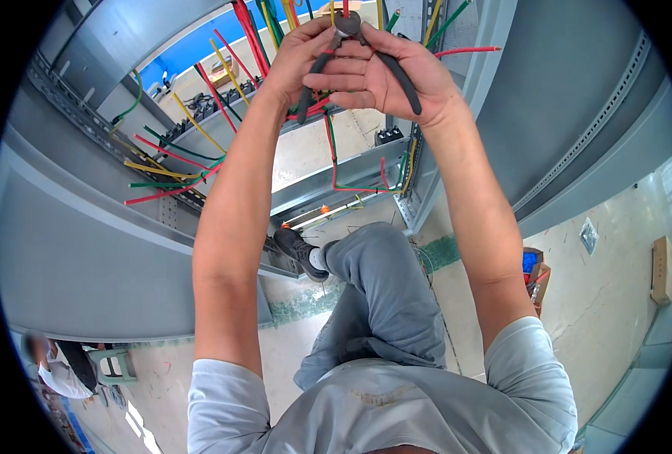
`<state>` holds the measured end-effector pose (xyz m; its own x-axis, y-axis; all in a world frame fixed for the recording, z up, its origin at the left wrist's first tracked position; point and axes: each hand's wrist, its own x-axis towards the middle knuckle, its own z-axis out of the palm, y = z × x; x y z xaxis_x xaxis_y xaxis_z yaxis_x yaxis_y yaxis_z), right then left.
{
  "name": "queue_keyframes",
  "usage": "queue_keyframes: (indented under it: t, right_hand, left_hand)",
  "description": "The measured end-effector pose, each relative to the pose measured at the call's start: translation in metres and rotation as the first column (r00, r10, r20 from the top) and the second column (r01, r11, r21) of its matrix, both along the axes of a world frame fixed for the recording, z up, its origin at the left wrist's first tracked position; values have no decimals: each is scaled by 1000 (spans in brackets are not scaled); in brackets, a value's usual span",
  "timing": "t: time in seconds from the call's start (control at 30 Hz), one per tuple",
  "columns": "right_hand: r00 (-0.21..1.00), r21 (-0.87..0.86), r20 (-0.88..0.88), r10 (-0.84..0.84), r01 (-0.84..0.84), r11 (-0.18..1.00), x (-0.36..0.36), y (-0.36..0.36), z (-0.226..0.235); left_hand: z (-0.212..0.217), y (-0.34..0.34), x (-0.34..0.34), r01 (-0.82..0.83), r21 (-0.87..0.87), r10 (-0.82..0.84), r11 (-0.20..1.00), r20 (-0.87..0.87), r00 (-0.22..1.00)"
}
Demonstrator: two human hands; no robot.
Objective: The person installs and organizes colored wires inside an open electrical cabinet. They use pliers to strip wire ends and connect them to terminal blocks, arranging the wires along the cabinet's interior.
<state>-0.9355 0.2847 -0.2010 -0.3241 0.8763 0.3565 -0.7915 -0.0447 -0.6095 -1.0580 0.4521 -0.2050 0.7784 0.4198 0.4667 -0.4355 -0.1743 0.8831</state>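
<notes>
Head view: both hands raised at top centre around a black-handled cutter (349,26). Right hand (385,72) curls shut around one handle, left hand (299,53) grips the other, fingers closed. Cutter head sits between the thumbs, on a red wire (345,7). Red, green and yellow wires (199,129) fan out left and behind, crowding the hands. Grey cabinet (86,250) frames both sides. Another person (59,371) crouches lower left, well apart.

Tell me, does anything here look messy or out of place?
Yes: loose red, yellow and green wires stick out at all angles from the grey cabinet frame, ends unconnected. Both hands, left hand and right hand, grip a black-handled cutter on one wire.
</notes>
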Motion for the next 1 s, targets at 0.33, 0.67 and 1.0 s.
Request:
queue_keyframes:
  t: [0.33,0.67,1.0]
  right_hand:
    - [985,23,111,-132,130,991,-2,-1,1]
    - [999,38,25,-34,33,999,0,1,-4]
    - [990,34,102,-94,91,995,-3,1,-3]
  left_hand:
    - [0,-2,-1,-15,14,15,1000,-6,1000]
    - [1,-4,-1,22,61,-22,998,13,1000]
    - [0,-3,-2,6,72,-7,997,16,1000]
